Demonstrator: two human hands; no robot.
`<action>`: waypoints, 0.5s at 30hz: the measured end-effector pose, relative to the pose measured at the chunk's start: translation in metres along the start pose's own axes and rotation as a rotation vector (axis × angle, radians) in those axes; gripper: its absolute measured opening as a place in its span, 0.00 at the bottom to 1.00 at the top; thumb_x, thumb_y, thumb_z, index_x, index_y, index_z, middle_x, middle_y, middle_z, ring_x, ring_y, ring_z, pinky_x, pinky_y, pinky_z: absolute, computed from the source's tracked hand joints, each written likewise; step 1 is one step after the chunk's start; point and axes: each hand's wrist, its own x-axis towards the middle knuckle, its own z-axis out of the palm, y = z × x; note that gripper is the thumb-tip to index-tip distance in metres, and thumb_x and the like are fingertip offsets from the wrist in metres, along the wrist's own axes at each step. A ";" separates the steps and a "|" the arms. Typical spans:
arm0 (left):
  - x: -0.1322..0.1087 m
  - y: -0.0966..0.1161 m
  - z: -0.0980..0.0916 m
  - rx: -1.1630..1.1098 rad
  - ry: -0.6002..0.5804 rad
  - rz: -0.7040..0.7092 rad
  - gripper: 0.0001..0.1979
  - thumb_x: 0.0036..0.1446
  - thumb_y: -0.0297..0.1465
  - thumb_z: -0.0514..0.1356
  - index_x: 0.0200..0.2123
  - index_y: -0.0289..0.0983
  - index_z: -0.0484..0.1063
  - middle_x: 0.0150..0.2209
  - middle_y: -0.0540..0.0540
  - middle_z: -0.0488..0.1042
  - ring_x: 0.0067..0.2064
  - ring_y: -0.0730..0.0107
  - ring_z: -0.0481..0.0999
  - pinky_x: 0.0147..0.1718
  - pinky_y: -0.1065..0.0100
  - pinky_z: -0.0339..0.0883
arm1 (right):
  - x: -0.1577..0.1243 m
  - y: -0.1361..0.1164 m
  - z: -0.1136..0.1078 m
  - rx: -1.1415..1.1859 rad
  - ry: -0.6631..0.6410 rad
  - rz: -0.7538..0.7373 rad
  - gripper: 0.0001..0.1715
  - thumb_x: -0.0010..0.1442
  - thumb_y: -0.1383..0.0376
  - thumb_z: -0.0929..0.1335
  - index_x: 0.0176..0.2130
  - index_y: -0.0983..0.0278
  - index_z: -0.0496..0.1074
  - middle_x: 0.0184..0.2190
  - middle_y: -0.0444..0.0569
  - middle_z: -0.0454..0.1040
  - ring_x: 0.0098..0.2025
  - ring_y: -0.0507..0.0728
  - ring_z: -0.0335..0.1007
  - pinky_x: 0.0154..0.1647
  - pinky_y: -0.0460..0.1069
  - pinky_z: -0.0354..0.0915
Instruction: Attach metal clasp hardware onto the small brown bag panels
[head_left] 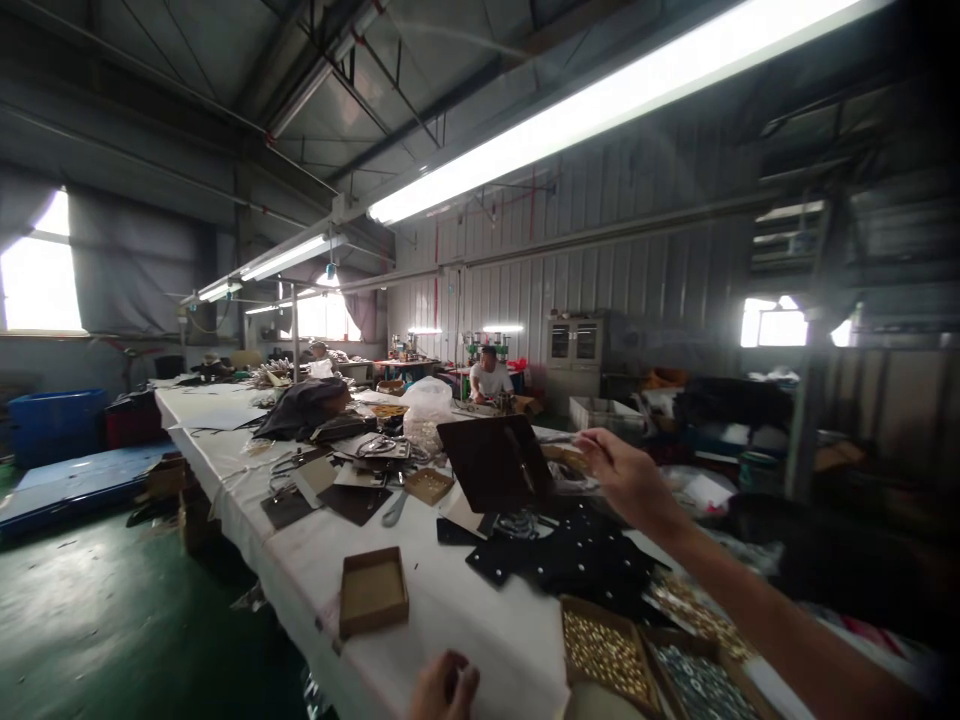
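Dark panel (484,468) stood tilted at the middle of the frame, above the white table (491,615), its side edges slanting from upper left to lower right; which side was longer, I could not tell. One right hand (622,475) reached in from the lower right corner, fingertips bent together and pointing left, near the panel; whether they pinched anything was unclear. One left hand (444,688) showed at the bottom edge, fingers curled, its grip impossible to judge. Two boxes of small metal parts, one gold (604,650), one silvery (705,688), sat lower right.
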 end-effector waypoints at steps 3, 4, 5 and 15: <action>0.016 0.012 -0.028 -0.388 0.176 -0.064 0.46 0.50 0.76 0.64 0.41 0.35 0.82 0.33 0.37 0.83 0.36 0.55 0.80 0.37 0.60 0.69 | -0.011 -0.020 -0.058 0.180 -0.233 0.193 0.34 0.76 0.33 0.64 0.49 0.58 0.78 0.28 0.44 0.71 0.29 0.57 0.67 0.31 0.51 0.63; 0.020 0.019 -0.040 -0.487 0.207 -0.064 0.49 0.48 0.77 0.64 0.42 0.34 0.82 0.36 0.36 0.84 0.36 0.56 0.80 0.36 0.62 0.68 | -0.017 -0.026 -0.073 0.240 -0.309 0.237 0.36 0.74 0.31 0.66 0.47 0.59 0.79 0.27 0.43 0.68 0.27 0.55 0.63 0.29 0.50 0.61; 0.023 0.028 -0.051 -0.565 0.209 -0.059 0.51 0.47 0.78 0.65 0.44 0.33 0.83 0.38 0.34 0.85 0.37 0.57 0.80 0.36 0.62 0.67 | -0.023 -0.032 -0.085 0.294 -0.387 0.268 0.38 0.73 0.30 0.67 0.45 0.60 0.79 0.27 0.43 0.67 0.27 0.55 0.61 0.27 0.50 0.59; -0.069 0.096 0.010 -0.352 -0.633 0.072 0.42 0.42 0.62 0.81 0.52 0.38 0.89 0.53 0.31 0.87 0.61 0.22 0.82 0.67 0.29 0.67 | -0.112 -0.105 -0.054 0.243 -0.870 0.130 0.36 0.76 0.36 0.67 0.34 0.62 0.78 0.27 0.44 0.70 0.29 0.54 0.59 0.30 0.49 0.56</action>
